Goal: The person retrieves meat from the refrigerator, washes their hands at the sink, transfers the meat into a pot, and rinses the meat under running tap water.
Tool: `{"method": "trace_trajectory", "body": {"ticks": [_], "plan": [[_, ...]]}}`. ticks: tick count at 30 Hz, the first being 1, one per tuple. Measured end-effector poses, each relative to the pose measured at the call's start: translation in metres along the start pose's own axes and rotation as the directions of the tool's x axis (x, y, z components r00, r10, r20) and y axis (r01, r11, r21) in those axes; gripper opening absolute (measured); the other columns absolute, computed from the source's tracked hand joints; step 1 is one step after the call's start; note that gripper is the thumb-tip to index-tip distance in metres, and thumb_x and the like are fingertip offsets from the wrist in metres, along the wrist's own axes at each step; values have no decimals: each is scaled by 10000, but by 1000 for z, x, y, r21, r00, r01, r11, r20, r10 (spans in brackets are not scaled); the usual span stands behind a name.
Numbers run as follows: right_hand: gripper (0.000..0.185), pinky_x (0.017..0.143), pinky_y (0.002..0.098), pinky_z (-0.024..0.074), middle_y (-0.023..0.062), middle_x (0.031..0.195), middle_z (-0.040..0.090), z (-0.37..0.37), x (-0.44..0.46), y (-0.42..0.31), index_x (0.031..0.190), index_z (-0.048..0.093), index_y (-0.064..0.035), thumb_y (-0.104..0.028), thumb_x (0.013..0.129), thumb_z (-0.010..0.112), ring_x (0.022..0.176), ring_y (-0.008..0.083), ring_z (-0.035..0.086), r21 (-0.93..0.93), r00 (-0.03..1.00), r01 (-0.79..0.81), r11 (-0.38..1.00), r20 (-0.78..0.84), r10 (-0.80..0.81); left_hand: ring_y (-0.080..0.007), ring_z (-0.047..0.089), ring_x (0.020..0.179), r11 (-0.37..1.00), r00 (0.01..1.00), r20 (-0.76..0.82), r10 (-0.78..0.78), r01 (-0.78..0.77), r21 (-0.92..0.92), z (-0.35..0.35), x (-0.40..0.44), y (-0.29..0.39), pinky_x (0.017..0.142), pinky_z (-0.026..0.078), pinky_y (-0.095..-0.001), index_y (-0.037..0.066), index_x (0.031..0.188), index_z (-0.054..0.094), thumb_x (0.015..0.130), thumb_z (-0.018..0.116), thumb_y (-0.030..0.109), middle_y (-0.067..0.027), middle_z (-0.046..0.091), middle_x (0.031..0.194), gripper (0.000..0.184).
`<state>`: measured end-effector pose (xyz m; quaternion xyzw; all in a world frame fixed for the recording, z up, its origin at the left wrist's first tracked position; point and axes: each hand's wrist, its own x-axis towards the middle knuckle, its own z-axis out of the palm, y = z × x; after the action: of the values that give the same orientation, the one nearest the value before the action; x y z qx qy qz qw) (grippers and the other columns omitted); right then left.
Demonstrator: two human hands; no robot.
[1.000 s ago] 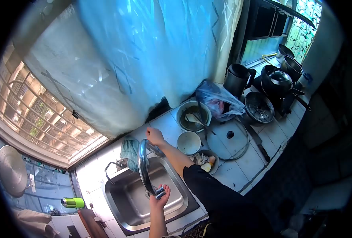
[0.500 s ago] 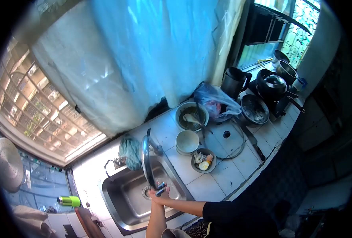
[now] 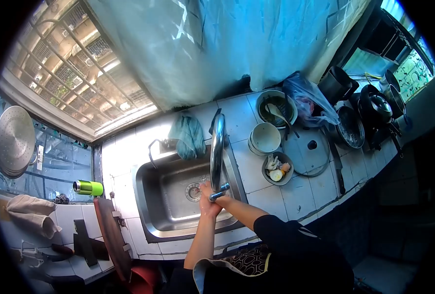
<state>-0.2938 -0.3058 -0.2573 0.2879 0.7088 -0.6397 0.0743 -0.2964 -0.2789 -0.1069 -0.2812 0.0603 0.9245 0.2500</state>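
Touching over the sink (image 3: 171, 198): both hands (image 3: 208, 205); bowl (image 3: 279, 183) holds food (image 3: 276, 175).

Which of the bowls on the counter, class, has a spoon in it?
The large bowl nearest the curtain, with a pale spoon inside. Neither the smaller white bowl nor the bowl of food shows one.

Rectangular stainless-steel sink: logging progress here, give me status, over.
Left bare hand and right bare hand together beneath curved chrome faucet, over sink. Faucet partly hides hands; grip unclear. Crumpled teal cloth at back rim, apart from hands.
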Motion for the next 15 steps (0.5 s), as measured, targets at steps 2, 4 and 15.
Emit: {"method": "trace_trajectory", "body": {"ticks": [2,4,15], "plan": [[544,974,559,157,163,1251,395,-33,-19,-44,1132,457,-117,-537,803,348,1201,337,316,-465,988,121,877,140,-62,-347,522,884,989,999,49,18,-26,149,-43,13,19,844,294,-629,98,1008,503,816,344,493,-129,560,941,467],[563,964,543,208,178,1189,441,-63,-61,-99,1097,461,-65,-532,805,344,1162,327,369,-640,958,282,715,231,-171,-365,514,923,857,885,-238,400,-268,441,-56,17,16,780,252,-717,168,1047,496,836,261,481,-107,542,1042,445],[295,731,410,430,103,811,570,-47,-33,-62,948,528,-57,-316,829,449,809,278,552,-219,994,95,971,79,-79,-191,558,783,984,984,171,-45,13,179,-104,35,59,702,477,-365,97,1177,437,841,434,253,-64,549,1067,370]]}}
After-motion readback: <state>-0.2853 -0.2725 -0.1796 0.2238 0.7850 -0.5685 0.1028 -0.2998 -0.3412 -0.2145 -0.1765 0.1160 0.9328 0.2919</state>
